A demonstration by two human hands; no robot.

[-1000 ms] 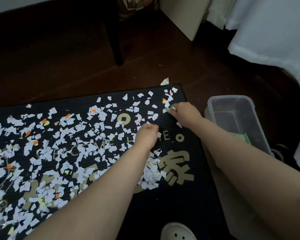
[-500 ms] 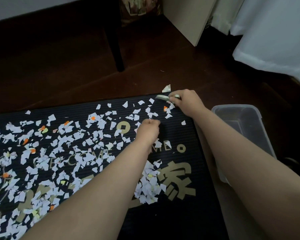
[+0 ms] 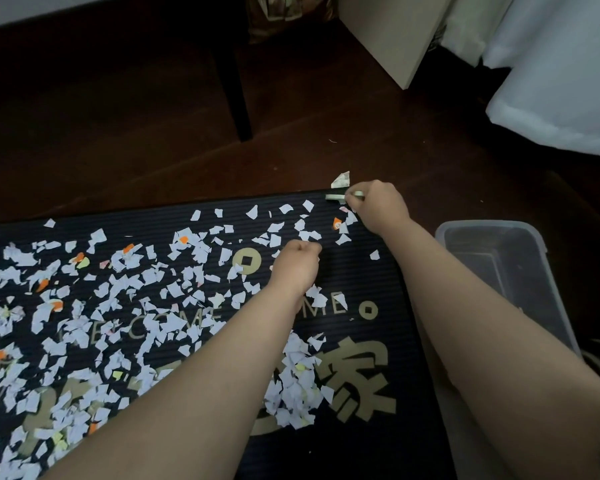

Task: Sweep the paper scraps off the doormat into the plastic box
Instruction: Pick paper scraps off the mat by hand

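Note:
A black ribbed doormat [image 3: 371, 344] with gold lettering lies on the dark floor, strewn with several white, orange and yellow paper scraps [image 3: 187, 292]. A denser heap of scraps [image 3: 295, 386] sits by my left forearm. My left hand [image 3: 297, 265] is a closed fist resting on the mat's middle, with nothing visible in it. At the mat's far right corner, my right hand [image 3: 378, 206] pinches a small pale flat tool [image 3: 338, 197]. The clear plastic box [image 3: 444, 233] stands on the floor just right of the mat, beside my right forearm.
One loose scrap [image 3: 341, 179] lies on the floor just beyond the mat's corner. A dark chair leg [image 3: 238, 98] stands behind the mat. A pale cabinet [image 3: 388, 36] and white cloth [image 3: 551, 81] fill the far right.
My right hand moved away from me, from the scraps near the mat's right side to its far right corner. My left fist stayed near the mat's middle.

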